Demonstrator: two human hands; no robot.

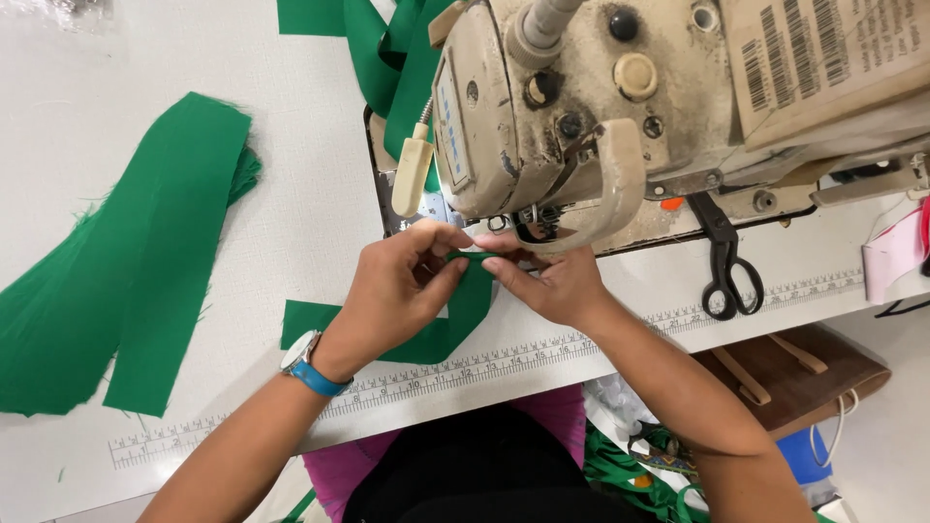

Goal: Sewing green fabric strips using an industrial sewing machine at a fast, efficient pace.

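- Left hand (402, 291): fingers pinched on the green strip (455, 315), thumb and forefinger on its folded edge, just in front of the needle area of the sewing machine (620, 107).
- Right hand (552, 286): fingers pinched on the same fold from the other side. Both grips sit close together, so I judge the fold is kept narrow and flat between them.
- Strip runs from my fingertips down and left across the desk (291, 194) and ends flat near the printed ruler (504, 360) along the desk's front edge.
- Strip is thin woven cloth, matte, limp; it curves where it leaves my fingers.
- Machine head: cream paint, worn and stained, with a curved guard over the needle zone. Needle itself I can't make out.
- Small lamp (414, 174) on a flexible neck hangs at the machine's left, aimed towards the needle side.
- More green cloth: wide pieces (145, 252) with frayed edges lie well left on the desk; a bundle of strips (387, 48) trails behind the machine.
- Black scissors (727, 261) lie right of the machine, handles towards me, near my right hand.
- Watch (305, 360) with blue strap on my left wrist.
- Brown bag (785, 373) sits below the desk edge, right side.
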